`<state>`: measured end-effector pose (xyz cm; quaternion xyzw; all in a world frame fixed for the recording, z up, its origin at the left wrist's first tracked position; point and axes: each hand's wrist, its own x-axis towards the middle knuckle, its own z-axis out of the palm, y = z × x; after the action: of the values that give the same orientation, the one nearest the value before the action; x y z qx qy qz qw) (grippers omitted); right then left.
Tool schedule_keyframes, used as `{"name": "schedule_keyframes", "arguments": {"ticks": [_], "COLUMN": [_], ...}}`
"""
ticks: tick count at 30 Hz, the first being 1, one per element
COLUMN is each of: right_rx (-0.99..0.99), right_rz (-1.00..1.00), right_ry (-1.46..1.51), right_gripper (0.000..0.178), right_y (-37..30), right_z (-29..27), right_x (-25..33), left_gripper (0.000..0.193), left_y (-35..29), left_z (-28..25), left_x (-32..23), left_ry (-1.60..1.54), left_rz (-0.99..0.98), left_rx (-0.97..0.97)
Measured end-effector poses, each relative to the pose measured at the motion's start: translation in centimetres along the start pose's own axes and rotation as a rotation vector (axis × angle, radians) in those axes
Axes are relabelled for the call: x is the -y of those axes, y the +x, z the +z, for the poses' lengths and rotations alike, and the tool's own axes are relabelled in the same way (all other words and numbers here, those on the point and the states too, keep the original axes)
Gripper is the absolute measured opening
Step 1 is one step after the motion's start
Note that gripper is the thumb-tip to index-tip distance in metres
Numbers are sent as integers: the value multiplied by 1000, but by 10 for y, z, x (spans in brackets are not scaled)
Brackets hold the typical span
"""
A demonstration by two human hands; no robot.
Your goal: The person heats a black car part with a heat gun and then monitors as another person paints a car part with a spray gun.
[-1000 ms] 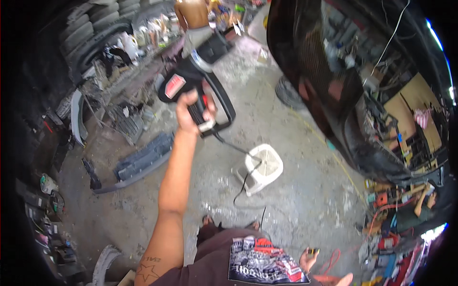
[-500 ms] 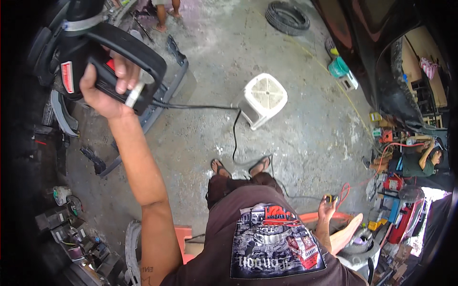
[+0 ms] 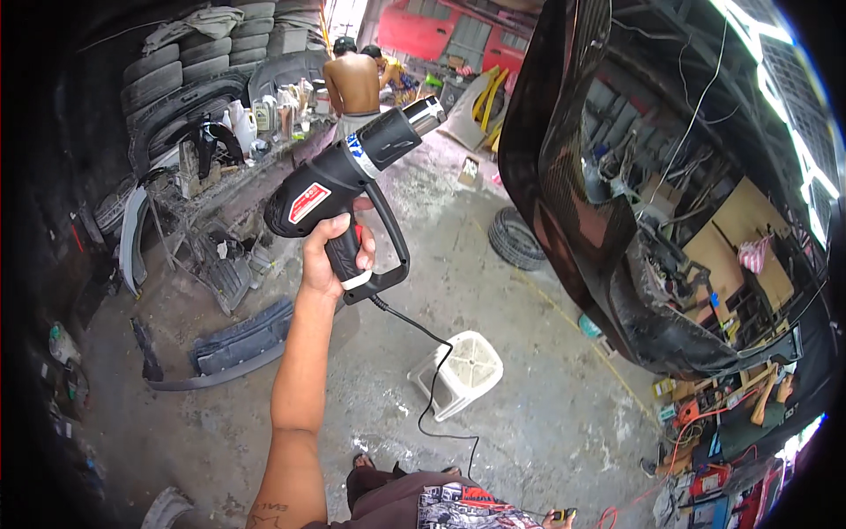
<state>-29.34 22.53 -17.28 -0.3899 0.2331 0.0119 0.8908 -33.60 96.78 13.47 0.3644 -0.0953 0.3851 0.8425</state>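
In the head view, I had my left hand [image 3: 321, 264] around the grip of a black heat gun [image 3: 339, 169], nozzle angled up and rightward. Its cord [image 3: 411, 324] crossed before a white stool [image 3: 471, 361]; my right hand [image 3: 555, 523] held a small yellow-and-black item [image 3: 562, 514].

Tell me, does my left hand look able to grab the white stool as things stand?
Probably not: the left hand is closed around the black heat gun, whose cord also passes in front of the white stool in this view.
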Motion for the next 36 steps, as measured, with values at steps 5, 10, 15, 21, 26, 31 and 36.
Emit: {"name": "schedule_keyframes", "arguments": {"ticks": [5, 10, 15, 21, 26, 31, 36], "right_rx": [-8, 55, 66, -9, 42, 72, -20], "right_rz": [-49, 41, 60, 90, 99, 352, 150], "right_ry": [15, 37, -8, -1, 24, -17, 34], "right_gripper": [20, 22, 25, 22, 21, 23, 21], "right_y": [19, 20, 16, 3, 23, 61, 55], "right_z": [-29, -25, -37, -27, -49, -145, -103], "right_x": [-1, 6, 12, 23, 18, 60, 5], "left_gripper": [46, 47, 38, 37, 34, 26, 37], "left_y": [34, 28, -1, -21, -11, 23, 73], "left_z": [15, 7, -30, -57, -82, -88, -82], "left_x": [-21, -38, -27, -19, -15, -3, -47], "left_ry": [14, 54, 314, 459, 507, 368, 314], "left_rz": [139, 181, -18, -244, -362, -340, -228], "left_rx": [35, 40, -67, -21, 16, 62, 166]}}
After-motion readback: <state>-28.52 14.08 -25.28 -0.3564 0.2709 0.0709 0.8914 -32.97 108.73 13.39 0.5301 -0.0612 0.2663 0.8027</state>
